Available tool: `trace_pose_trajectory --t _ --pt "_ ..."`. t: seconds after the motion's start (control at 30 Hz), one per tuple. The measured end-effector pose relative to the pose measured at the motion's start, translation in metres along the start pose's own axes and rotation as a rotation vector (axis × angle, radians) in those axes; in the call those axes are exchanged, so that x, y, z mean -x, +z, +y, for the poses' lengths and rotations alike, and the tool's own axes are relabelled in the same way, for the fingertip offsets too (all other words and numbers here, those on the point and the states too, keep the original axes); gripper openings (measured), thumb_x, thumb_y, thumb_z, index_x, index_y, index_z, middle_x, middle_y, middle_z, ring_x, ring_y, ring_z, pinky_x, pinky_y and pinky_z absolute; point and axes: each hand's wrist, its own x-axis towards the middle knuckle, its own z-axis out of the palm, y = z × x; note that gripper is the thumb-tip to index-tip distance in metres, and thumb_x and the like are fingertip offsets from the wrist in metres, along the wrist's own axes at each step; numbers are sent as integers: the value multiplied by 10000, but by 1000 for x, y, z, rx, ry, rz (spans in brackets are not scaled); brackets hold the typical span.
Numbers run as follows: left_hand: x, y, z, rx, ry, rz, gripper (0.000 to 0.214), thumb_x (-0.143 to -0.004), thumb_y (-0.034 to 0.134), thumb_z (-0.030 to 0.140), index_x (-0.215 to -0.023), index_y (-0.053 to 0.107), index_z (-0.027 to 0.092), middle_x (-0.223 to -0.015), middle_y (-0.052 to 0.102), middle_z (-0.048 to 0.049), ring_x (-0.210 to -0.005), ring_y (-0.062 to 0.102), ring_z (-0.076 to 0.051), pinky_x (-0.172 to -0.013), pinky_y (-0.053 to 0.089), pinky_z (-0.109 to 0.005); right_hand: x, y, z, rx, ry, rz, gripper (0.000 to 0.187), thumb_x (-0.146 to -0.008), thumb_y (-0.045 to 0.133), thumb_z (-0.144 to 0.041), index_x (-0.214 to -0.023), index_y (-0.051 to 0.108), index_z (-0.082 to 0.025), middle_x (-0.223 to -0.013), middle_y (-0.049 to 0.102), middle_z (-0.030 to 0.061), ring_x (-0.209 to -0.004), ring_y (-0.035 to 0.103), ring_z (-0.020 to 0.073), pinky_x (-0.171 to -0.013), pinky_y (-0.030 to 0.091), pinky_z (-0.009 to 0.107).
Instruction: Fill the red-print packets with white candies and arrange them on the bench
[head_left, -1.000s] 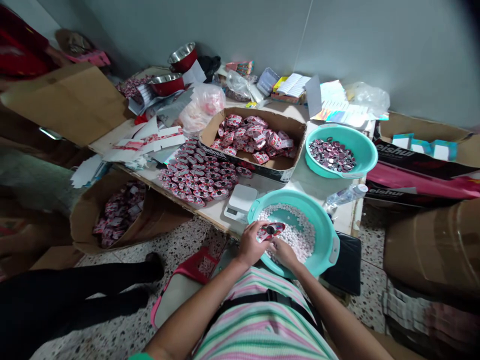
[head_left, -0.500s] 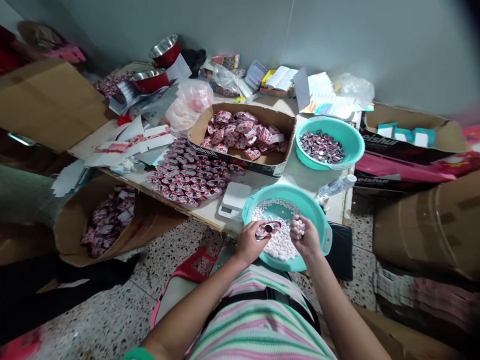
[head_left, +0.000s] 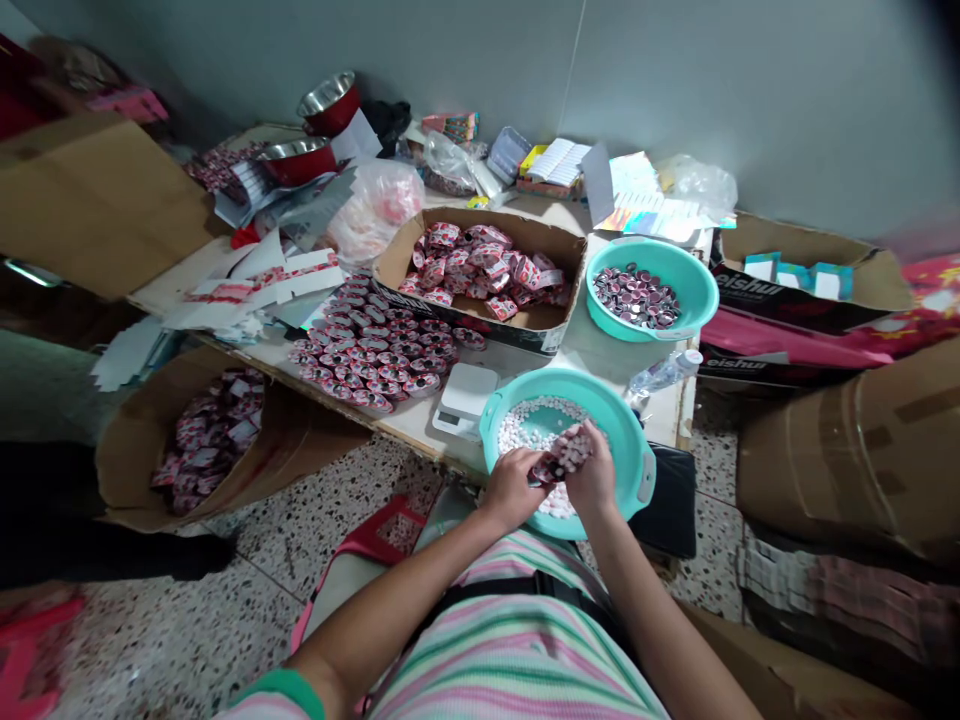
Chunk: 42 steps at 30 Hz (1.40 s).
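Over a turquoise basin point(head_left: 641, 430) of small pale round pellets point(head_left: 517, 430), both my hands are close together. My left hand point(head_left: 514, 490) grips a small red-and-white printed packet point(head_left: 541, 470), partly hidden by my fingers. Cupped beside it, my right hand point(head_left: 594, 480) holds a handful of the pale pellets point(head_left: 571, 447) at the packet's top. A white digital scale point(head_left: 469, 390) lies left of the basin. Further left, many similar packets point(head_left: 375, 355) stand in close rows on the table.
Behind stands a cardboard tray point(head_left: 551, 335) of filled-looking packets. A second turquoise basin point(head_left: 694, 290) holds small round metallic-edged pieces. A plastic bottle point(head_left: 664, 372) lies at the table's right. A carton point(head_left: 300, 430) of packets is at the lower left; a dark-clothed leg point(head_left: 150, 550) shows there.
My right hand has moved left with its pellets, from apart to against the packet in my left hand. The dark-clothed leg at the left has shifted left.
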Motion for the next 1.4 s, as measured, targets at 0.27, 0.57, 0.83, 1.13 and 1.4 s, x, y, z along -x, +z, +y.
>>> trace_pose_trajectory --t 0.27,0.57,0.83,1.13,1.4 --pt "0 2 0 34 -19 29 408 -692 737 206 -1089 640 210 -1029 653 -44 -979 580 -222 -864 468 -331 4 2 -3 58 19 -16 292 -738 660 -397 -582 540 -182 -561 547 -16 -541 524 115 -524 419 241" --pt "2 4 2 37 -7 31 443 -680 740 180 -1107 636 229 -1050 655 -41 -988 585 -222 -884 471 -341 7 4 -1 111 -2 26 485 -779 627 -453 -486 331 -204 -434 360 -55 -400 356 73 -380 272 218" --pt "5 7 4 123 -60 52 425 -677 736 146 -1078 643 251 -1089 656 -17 -1029 588 -203 -906 469 -317 0 -7 -12 -68 30 -15 508 -853 551 -412 -497 257 -199 -408 255 -80 -356 215 50 -338 176 200" --pt "-1 0 6 137 -15 88 411 -709 738 256 -1106 635 232 -1090 659 -45 -1026 595 -216 -923 466 -334 -14 -50 -50 -144 -61 41 481 -844 563 -379 -527 250 -197 -417 304 -77 -358 261 52 -347 206 195" --pt "-13 1 12 -57 -16 113 435 -681 730 303 -1101 642 227 -1015 652 -55 -983 591 -228 -909 462 -347 -15 -88 -26 -58 -50 220 420 -819 575 -367 -556 291 -204 -425 324 -87 -347 263 41 -338 190 192"
